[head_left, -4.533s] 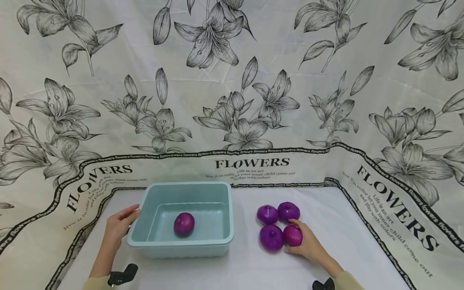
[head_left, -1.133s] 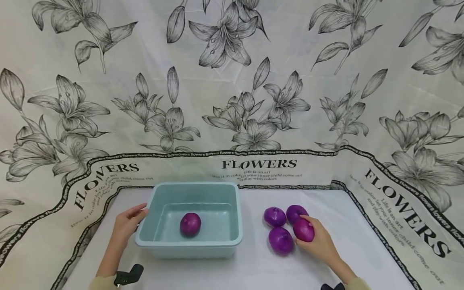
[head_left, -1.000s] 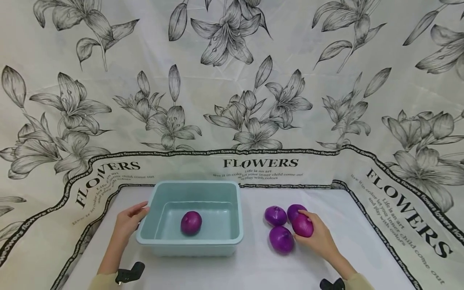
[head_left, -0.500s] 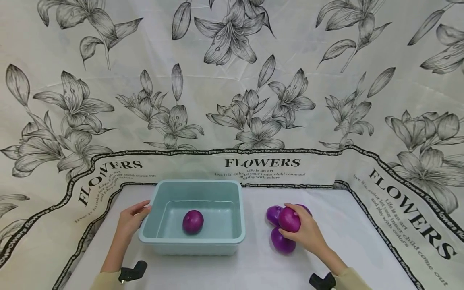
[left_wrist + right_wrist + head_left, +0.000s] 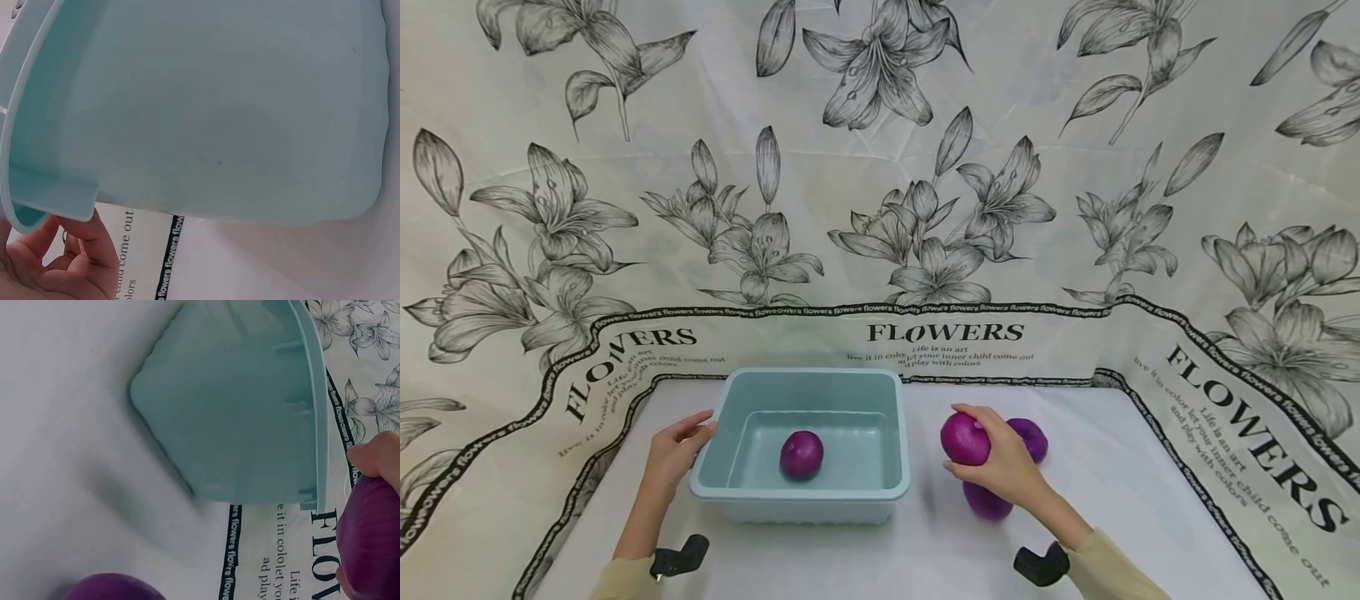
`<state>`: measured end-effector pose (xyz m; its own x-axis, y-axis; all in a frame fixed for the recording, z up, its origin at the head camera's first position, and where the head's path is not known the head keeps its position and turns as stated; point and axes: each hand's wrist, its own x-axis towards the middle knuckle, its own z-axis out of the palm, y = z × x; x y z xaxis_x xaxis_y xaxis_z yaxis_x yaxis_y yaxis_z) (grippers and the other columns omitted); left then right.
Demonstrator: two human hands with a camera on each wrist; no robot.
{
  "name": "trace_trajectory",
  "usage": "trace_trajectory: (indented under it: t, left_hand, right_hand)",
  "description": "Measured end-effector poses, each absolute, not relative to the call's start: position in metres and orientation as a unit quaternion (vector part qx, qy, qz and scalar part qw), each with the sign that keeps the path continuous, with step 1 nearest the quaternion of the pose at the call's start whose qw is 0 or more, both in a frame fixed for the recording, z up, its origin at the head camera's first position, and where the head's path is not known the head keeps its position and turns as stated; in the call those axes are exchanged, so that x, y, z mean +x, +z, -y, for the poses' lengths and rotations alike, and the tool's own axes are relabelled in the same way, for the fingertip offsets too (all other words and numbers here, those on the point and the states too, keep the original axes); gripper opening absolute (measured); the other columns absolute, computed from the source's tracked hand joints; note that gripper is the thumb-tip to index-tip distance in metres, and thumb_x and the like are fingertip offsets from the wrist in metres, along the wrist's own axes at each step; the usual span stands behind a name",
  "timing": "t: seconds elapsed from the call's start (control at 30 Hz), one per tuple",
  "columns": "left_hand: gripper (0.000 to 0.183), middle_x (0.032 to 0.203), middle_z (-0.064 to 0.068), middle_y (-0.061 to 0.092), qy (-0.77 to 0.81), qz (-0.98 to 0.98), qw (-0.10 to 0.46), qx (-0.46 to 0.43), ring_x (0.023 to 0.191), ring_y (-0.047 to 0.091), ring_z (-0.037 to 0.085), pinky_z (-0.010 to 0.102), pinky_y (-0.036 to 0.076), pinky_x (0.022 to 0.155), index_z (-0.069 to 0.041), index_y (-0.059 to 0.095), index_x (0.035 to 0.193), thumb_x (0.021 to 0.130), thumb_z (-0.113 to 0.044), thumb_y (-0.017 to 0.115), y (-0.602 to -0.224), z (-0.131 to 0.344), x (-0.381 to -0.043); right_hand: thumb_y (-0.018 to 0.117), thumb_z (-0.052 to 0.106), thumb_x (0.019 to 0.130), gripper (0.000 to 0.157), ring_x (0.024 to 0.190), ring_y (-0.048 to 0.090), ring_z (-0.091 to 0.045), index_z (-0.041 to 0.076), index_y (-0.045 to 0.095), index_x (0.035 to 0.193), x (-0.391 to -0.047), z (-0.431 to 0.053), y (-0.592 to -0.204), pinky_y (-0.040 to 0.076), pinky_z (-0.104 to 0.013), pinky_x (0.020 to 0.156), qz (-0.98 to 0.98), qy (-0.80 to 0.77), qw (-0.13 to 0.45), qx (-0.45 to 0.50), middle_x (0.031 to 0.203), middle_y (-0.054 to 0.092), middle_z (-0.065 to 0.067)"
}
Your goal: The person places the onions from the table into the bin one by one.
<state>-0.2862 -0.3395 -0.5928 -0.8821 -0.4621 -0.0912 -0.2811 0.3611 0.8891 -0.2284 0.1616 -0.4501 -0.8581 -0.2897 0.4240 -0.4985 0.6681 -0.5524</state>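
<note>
A light blue plastic basin (image 5: 797,493) stands on the white cloth with one red onion (image 5: 802,454) on its floor. At its left end my left hand (image 5: 672,450) holds the rim; the left wrist view has the fingers (image 5: 94,250) curled under the rim by the basin wall (image 5: 219,112). To the basin's right, my right hand (image 5: 1007,467) grips another red onion (image 5: 964,439) between thumb and fingers, raised above the cloth. Below and behind that hand lie a purple onion (image 5: 987,503) and a second one (image 5: 1032,440); a third is hidden.
White cloth (image 5: 940,554) spreads under everything. A flower-printed curtain (image 5: 880,192) rises behind and along both sides. In the right wrist view the basin's end wall (image 5: 231,419) stands apart from the held onion, with another onion (image 5: 115,589) at the lower edge.
My right hand has taken an onion from the group, lifted it and carried it left toward the basin. The left hand keeps its place at the rim. The head view has shifted slightly.
</note>
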Motion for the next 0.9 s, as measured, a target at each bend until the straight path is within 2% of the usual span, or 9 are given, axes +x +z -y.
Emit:
trace_trajectory:
  t: [0.23, 0.5, 0.73, 0.9]
  left_hand:
    - [0.056, 0.106, 0.0, 0.057, -0.52, 0.818, 0.087, 0.232, 0.091, 0.057, 0.017, 0.026, 0.051, 0.064, -0.032, 0.058, 0.118, 0.072, -0.064, 0.059, -0.589, 0.337, -0.285]
    - [0.055, 0.103, 0.0, 0.057, -0.525, 0.815, 0.09, 0.228, 0.088, 0.057, 0.016, 0.025, 0.05, 0.063, -0.032, 0.059, 0.116, 0.071, -0.063, 0.06, -0.588, 0.336, -0.285]
    - [0.055, 0.103, 0.0, 0.058, -0.517, 0.821, 0.096, 0.223, 0.088, 0.056, 0.016, 0.024, 0.049, 0.063, -0.032, 0.059, 0.117, 0.072, -0.064, 0.059, -0.588, 0.336, -0.285]
    - [0.057, 0.104, -0.001, 0.058, -0.514, 0.823, 0.099, 0.221, 0.091, 0.056, 0.016, 0.024, 0.049, 0.065, -0.032, 0.058, 0.118, 0.072, -0.065, 0.057, -0.591, 0.337, -0.286]
  right_hand:
    - [0.082, 0.035, 0.06, 0.077, 0.103, 0.057, -0.015, 0.029, 0.045, 0.128, -0.234, -0.14, -0.434, 0.053, -0.034, 0.077, 0.893, 0.355, 0.141, 0.239, 0.12, 0.054, 0.0]
    - [0.081, 0.034, 0.061, 0.076, 0.102, 0.058, -0.013, 0.03, 0.045, 0.128, -0.242, -0.121, -0.42, 0.052, -0.03, 0.078, 0.892, 0.35, 0.129, 0.256, 0.123, 0.052, 0.006]
    - [0.081, 0.034, 0.061, 0.076, 0.101, 0.057, -0.016, 0.023, 0.047, 0.128, -0.251, -0.099, -0.408, 0.052, -0.034, 0.078, 0.89, 0.344, 0.111, 0.279, 0.123, 0.052, 0.003]
    - [0.081, 0.035, 0.062, 0.075, 0.101, 0.058, -0.015, 0.024, 0.047, 0.128, -0.258, -0.08, -0.403, 0.052, -0.032, 0.077, 0.886, 0.346, 0.081, 0.298, 0.124, 0.051, 0.003]
